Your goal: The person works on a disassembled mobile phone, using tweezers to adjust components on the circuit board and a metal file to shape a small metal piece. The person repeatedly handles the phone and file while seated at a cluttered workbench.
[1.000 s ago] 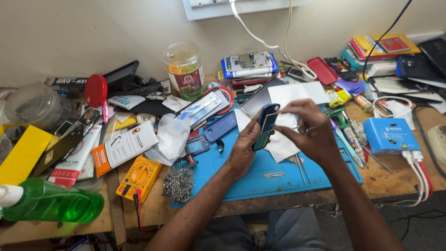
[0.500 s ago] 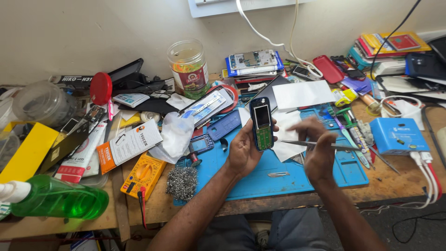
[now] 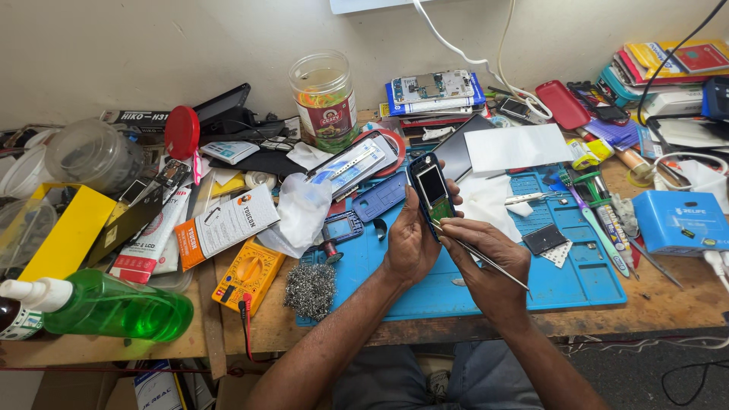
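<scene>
Opened phone in left hand — tweezers in right hand

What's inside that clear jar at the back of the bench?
The clear jar stands open, its red lid lying off to the left. Through its upper wall, a tangle of coloured bands shows. A label wraps the lower half, so whatever lies behind it is hidden.

Glossy plastic phone, thin metal tweezers, matt blue rubbery mat, rough steel wool

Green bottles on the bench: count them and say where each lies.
1. The green bottle lies on its side at the bench's front left corner, white nozzle pointing left, beside the yellow multimeter. More may be hidden under the clutter.
</scene>
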### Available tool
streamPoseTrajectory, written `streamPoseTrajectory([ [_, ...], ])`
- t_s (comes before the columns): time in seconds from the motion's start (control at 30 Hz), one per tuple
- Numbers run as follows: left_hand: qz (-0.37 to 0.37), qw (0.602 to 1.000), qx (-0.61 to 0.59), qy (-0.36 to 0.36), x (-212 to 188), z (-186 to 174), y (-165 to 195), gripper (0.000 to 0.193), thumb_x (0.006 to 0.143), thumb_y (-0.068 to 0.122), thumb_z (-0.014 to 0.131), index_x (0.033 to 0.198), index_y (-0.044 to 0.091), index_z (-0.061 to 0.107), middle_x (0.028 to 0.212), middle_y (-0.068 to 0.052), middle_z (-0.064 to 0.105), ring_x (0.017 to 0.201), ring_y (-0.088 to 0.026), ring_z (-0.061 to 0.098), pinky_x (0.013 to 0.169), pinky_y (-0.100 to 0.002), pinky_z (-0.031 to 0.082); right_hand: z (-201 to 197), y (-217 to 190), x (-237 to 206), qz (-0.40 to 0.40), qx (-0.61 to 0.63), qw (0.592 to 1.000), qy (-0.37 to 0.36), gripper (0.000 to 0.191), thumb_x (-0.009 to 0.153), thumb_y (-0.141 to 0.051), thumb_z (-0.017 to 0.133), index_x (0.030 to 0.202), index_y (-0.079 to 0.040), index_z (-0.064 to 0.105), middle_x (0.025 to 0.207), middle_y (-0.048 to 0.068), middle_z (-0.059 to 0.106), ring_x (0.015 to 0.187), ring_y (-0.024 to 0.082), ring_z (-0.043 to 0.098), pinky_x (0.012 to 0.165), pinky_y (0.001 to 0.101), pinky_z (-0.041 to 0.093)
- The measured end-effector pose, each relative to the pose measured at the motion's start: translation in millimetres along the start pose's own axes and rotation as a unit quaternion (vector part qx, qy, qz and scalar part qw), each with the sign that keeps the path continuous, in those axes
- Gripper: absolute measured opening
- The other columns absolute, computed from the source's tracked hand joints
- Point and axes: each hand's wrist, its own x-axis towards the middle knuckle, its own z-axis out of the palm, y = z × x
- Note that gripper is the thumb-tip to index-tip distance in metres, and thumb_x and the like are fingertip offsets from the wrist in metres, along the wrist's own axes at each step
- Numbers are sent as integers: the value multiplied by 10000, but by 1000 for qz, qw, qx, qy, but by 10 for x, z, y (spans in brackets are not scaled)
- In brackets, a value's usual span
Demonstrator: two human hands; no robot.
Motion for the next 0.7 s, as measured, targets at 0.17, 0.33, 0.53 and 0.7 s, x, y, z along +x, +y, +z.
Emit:
streamPoseTrajectory([
  [0.17, 6, 1000, 14, -11, -11, 12, 3, 596, 1135, 509, 306, 1585, 117, 315, 1268, -60, 549, 1242, -168, 545, 1110, -369, 483, 32, 32, -40, -15, -67, 998, 11, 243, 872, -9, 781, 1108, -64, 766, 1147, 106, 774, 1017, 171, 772, 783, 264, 648],
  [0.33, 32, 997, 65, 11, -9, 31, -20, 599, 1124, 474, 382, 1611, 163, 230, 1253, -30, 496, 1221, -145, 514, 1110, -364, 446, 69, 27, -78, -119, -146, 982, 28, 262, 902, 24, 750, 1156, -39, 735, 1183, 133, 737, 1090, 237, 751, 845, 313, 647],
  [0.53, 102, 985, 135, 29, 37, 49, -82, 528, 1096, 444, 459, 1500, 199, 222, 1230, -39, 497, 1210, -142, 528, 1094, -373, 470, 98, 38, -82, -190, -226, 954, 42, 312, 892, 71, 718, 1181, -46, 722, 1209, 146, 693, 1114, 295, 732, 867, 347, 644],
  [0.7, 73, 993, 82, 33, 40, 34, -88, 491, 1084, 464, 454, 1460, 205, 273, 1187, -49, 513, 1157, -147, 548, 1054, -360, 489, 95, 99, -87, -162, -196, 966, 44, 321, 896, 65, 723, 1196, -47, 717, 1214, 141, 690, 1100, 273, 738, 839, 326, 648],
])
